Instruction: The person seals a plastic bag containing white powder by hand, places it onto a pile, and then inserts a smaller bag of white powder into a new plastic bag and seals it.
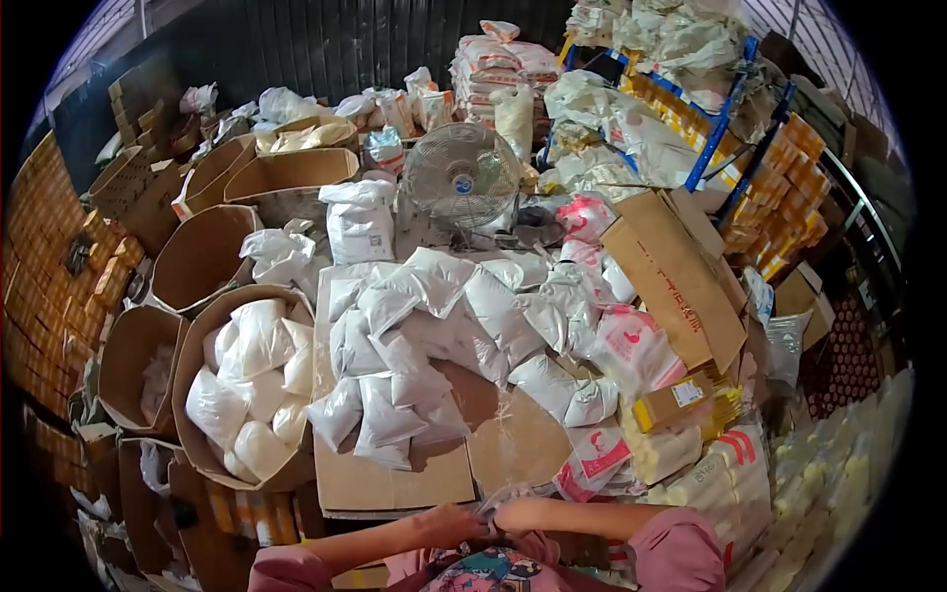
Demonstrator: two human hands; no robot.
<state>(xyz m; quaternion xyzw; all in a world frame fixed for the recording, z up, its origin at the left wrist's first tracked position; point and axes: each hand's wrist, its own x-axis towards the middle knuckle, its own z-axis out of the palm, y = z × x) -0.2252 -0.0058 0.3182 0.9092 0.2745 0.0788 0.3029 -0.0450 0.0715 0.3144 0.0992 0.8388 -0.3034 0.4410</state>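
Pink sleeves (681, 548) and a printed top fill the foreground as a person's two bare hands meet at the middle of the worktop's near edge; the right hand (449, 526) looks curled, the left hand (523, 515) lies just beside it, and from here I cannot tell whether either grips the pale plastic (508, 493) showing between and beyond them; the step in hand appears to be handling that plastic, and the position calls for both hands working close together.

Filled white bags (385, 414) lie heaped across the worktop (528, 444), from its left edge past its middle, clear of both hands; bare cardboard shows toward the near edge; pink-printed bags (631, 340) and a yellow box (676, 397) crowd the right edge.

Beyond the far edge stands a caged fan (462, 173); a carton (194, 345) of white bags sits against the left edge; stacked sacks (493, 74) and a blue-framed rack (710, 148) stand farther back, near a dark wall (365, 49).
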